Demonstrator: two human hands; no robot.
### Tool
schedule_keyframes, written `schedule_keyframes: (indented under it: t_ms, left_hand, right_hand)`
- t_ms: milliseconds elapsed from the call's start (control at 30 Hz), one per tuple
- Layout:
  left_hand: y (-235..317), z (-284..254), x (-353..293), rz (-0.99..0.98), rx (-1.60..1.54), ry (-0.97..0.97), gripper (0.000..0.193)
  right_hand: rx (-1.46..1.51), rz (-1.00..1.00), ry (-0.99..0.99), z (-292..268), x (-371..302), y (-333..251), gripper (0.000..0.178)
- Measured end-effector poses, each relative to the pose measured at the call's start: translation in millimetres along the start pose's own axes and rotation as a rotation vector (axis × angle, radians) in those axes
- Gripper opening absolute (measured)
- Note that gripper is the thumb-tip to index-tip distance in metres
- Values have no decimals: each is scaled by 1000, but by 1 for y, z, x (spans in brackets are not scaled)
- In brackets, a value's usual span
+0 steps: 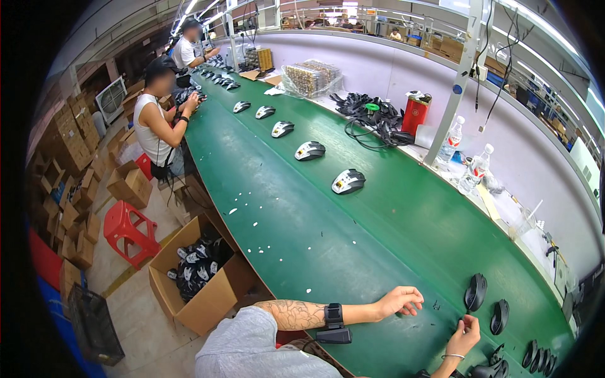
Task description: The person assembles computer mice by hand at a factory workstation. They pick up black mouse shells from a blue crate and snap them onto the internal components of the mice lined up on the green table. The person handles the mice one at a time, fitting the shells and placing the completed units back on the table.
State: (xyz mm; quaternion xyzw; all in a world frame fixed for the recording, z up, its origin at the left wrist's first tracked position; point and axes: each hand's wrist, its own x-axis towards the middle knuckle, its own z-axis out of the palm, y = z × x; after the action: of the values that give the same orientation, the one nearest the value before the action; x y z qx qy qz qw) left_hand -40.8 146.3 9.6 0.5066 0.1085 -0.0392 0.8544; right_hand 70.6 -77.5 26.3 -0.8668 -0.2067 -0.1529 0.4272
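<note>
My left hand (401, 302) hovers over the green conveyor belt (378, 252), its fingers loosely curled and apart with nothing visible in them. To its right, my right hand (464, 337) has its fingertips pinched together just below a black computer mouse shell (476, 292). Whether the fingertips touch that shell, or grip something small, I cannot make out. Another black mouse shell (500, 317) lies right of this hand. Between my hands are small dark bits (436, 305) on the belt. Black mouse parts (491, 369) lie beside my right wrist, partly cut off by the lower edge.
White-and-black mice (348, 181) stand in a line along the belt. Small white pieces (282, 259) are scattered nearer me. A cardboard box (170, 286) of mice stands on the floor by a red stool (129, 232). Bottles (476, 169) and black cables (372, 116) line the far ledge. Two people work farther left.
</note>
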Motion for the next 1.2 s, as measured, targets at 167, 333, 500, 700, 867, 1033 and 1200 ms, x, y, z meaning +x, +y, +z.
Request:
schedule_keyframes:
  t_ms: [167,333,500,700,867,1033,1200]
  left_hand:
    - [-8,3,4,224,158,-27,30]
    - [-9,3,6,397,246,-130,31]
    - [4,1,2,376,372,-78,22]
    - [15,5,-7,454,534,-59,15]
    - [15,5,-5,553,522,-50,12]
    - [4,2,2,444,49,4,8]
    - [2,-1,5,270,-88,9,10]
  right_hand:
    - [198,-211,-176,18,-11,-41,8]
    - [279,-324,-230,30,-24,-67,9]
    - [310,-283,-166,24,-25,-80,10]
    - [415,-207,-222,22,-24,-69,14]
    - [399,-172,-187,22,-25,-68,12]
    - [173,-425,-78,24,-23,-67,40]
    - [114,-348,-121,39,-34,-72,78]
